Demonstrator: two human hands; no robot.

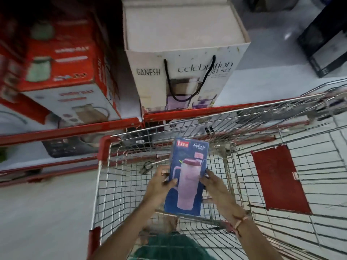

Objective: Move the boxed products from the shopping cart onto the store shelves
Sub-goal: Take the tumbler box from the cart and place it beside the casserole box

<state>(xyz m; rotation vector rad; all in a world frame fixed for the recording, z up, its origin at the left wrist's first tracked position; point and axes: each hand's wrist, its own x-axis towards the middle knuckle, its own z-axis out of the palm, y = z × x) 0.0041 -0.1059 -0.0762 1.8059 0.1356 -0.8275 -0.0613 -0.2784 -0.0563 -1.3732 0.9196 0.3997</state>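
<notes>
Blue boxed tumbler (185, 177) | clasped by left hand (159, 184) and right hand (216, 186) above cart (105, 147) | risk: slippage from side-only grip.

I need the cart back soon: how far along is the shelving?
Nearly done, it seems. Boxes already stand on the red-edged shelves, such as the white gift set box. The left hand and right hand hold a blue tumbler box over the cart, not yet shelved. No other box shows inside.

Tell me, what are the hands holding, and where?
Both hands hold a blue box over the cart. The left hand grips its left long edge, the right hand its right long edge, around the middle.
</notes>
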